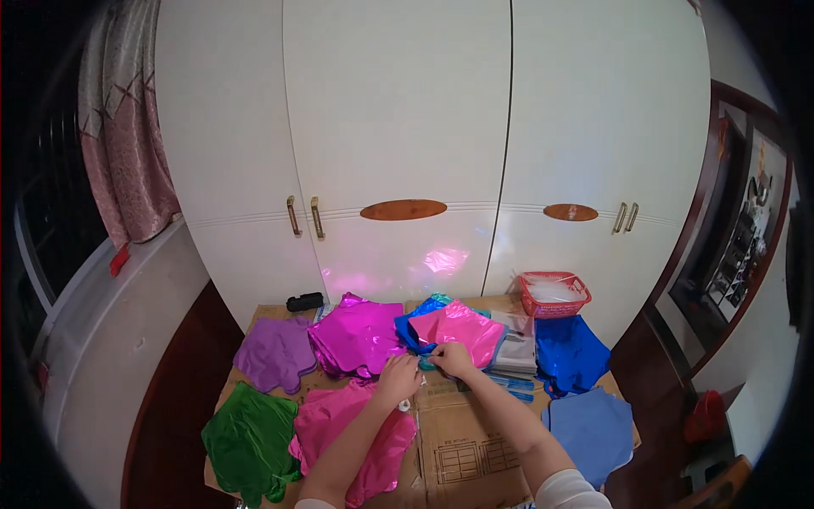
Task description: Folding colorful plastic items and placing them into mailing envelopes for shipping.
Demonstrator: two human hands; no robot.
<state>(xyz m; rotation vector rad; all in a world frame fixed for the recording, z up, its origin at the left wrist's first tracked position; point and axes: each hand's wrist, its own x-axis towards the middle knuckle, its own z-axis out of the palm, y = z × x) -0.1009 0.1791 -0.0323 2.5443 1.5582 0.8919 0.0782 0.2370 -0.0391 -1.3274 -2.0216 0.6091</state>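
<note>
My left hand [398, 380] is closed, with its fingers bent near the centre of the table. What it holds, if anything, is hidden. Close to its wrist lies a small white ring [404, 405], perhaps a tape roll. My right hand [454, 360] pinches at the edge of a blue foil piece [417, 341], just right of my left hand. A shiny pink foil piece [462, 329] lies over the blue one. To the left is a shiny magenta foil pile [356, 337], and under my left forearm a pink foil pile [373, 441].
Cardboard [454, 420] covers the table. Around it lie purple [273, 349], green [252, 441], dark blue [570, 349] and pale blue [591, 431] foil piles. A red basket [554, 295], a grey stack [515, 352] and a black case [304, 301] stand near the white cabinet [398, 127].
</note>
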